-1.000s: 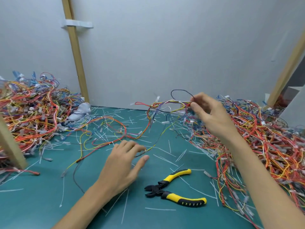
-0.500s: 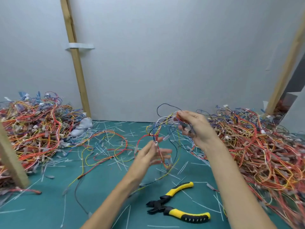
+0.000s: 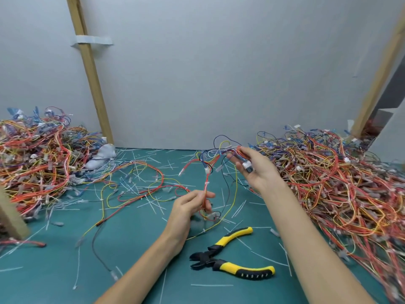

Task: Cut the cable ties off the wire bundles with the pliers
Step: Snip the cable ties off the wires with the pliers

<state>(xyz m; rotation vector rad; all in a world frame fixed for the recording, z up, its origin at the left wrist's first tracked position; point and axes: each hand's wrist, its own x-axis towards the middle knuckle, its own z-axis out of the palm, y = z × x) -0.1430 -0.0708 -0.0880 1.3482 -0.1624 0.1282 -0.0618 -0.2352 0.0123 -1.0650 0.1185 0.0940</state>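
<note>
A thin wire bundle (image 3: pixel 206 172) of red, yellow, blue and black wires hangs between my two hands above the green mat (image 3: pixel 54 270). My right hand (image 3: pixel 254 170) holds its upper end, with white connectors between the fingers. My left hand (image 3: pixel 190 207) pinches the red and yellow strands lower down. The yellow-and-black pliers (image 3: pixel 228 257) lie with handles spread on the mat, just below and between my forearms, touched by neither hand.
A large heap of tied wires (image 3: pixel 341 185) fills the right side. Another heap (image 3: pixel 37 159) lies at the left, beside a wooden post (image 3: pixel 89 71). Cut white cable-tie pieces (image 3: pixel 153 205) and loose wires (image 3: pixel 140 183) are scattered over the mat.
My right hand pulled the bundle out of the right heap and toward me. My left hand rose off the mat and took hold of the bundle's lower strands. The pliers have not moved.
</note>
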